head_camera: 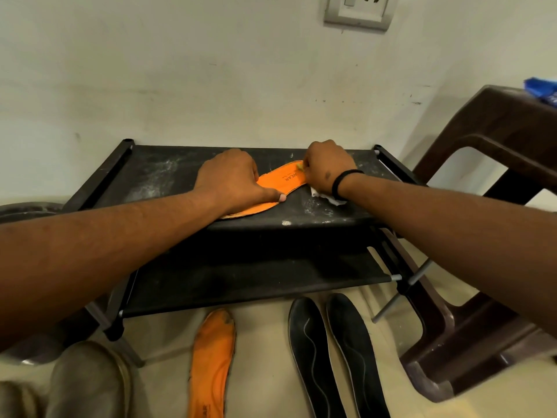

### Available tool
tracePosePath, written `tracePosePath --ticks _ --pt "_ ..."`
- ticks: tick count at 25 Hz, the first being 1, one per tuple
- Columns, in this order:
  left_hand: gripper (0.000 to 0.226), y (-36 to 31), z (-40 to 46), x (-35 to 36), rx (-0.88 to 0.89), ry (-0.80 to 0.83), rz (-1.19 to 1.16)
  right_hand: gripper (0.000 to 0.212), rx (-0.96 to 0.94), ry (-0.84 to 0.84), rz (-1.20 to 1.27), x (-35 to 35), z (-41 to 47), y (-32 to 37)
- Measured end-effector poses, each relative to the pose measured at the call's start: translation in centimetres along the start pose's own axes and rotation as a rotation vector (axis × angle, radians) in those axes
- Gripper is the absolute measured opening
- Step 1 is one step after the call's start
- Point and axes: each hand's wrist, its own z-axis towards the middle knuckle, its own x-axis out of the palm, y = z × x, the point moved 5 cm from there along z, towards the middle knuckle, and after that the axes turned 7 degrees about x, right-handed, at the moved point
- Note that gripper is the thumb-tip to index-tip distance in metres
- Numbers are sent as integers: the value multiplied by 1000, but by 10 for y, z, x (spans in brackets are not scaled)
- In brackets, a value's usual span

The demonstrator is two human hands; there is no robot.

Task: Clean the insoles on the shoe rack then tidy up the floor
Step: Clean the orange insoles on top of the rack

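An orange insole [281, 182] lies on the dusty top shelf of the black shoe rack [150, 173]. My left hand [232, 179] presses down on its near end, thumb stretched along the edge. My right hand [327, 168] is curled at the insole's far end, and a white cloth or tissue [324, 198] sticks out under that hand. What the fingertips hold there is too small to tell. On the floor lie a second orange insole [211, 363] and two black insoles [313, 357] [355, 351].
A brown plastic stool or table [482, 224] stands right of the rack with a blue item [542, 92] on it. A grey shoe [87, 378] sits at the lower left. A wall socket [358, 10] is above the rack.
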Motion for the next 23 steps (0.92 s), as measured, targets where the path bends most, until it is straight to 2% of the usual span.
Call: tracePosePath --ticks 5,7,12,14,17,19,21,23 --pt "93 -1 -2 -1 -2 -22 -14 17 -269 175 133 4 -24 36" --pt "92 -2 -2 -1 -8 -16 -18 17 -249 138 87 4 -17 27" --pt "84 0 -1 -1 -21 13 -5 17 -5 16 20 -1 5 -10" --pt "84 1 -2 -1 -30 15 -15 18 -59 31 42 2 0 -2" --pt "88 1 -4 -2 -38 9 -33 19 -236 120 127 2 -23 20" --pt "83 -1 -5 -2 -34 4 -23 18 -331 161 147 1 -32 27" --pt "77 -2 -4 -3 -28 -2 -15 18 -336 151 123 0 -25 22" --pt "76 -2 -3 -2 -33 10 -7 21 -228 99 57 -2 -10 5"
